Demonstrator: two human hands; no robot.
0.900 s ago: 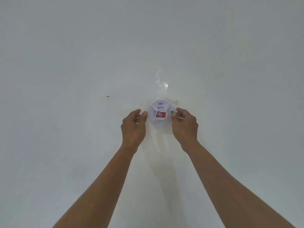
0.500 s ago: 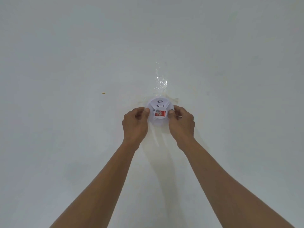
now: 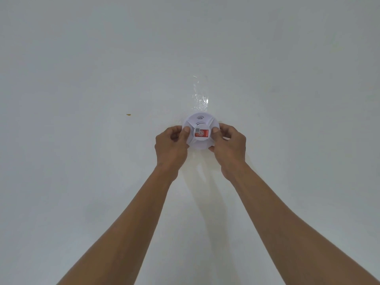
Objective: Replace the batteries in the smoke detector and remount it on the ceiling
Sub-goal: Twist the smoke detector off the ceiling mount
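A round white smoke detector (image 3: 200, 122) with a red label on its face sits against the white ceiling (image 3: 102, 79), seen from below. My left hand (image 3: 171, 146) grips its left rim, thumb on the face. On the opposite side, my right hand (image 3: 230, 147) holds the right rim, thumb beside the red label and fingers curled under the lower edge. Both arms reach straight up. The detector's base and mount are hidden behind its body and my fingers.
A strip of crinkled clear tape (image 3: 200, 97) is stuck to the ceiling just beyond the detector. A small brown speck (image 3: 128, 114) marks the ceiling to the left. Yellowish stains surround the detector's spot.
Both hands have closed in from beside the detector to grip its rim on either side. The detector now looks larger and closer in view.
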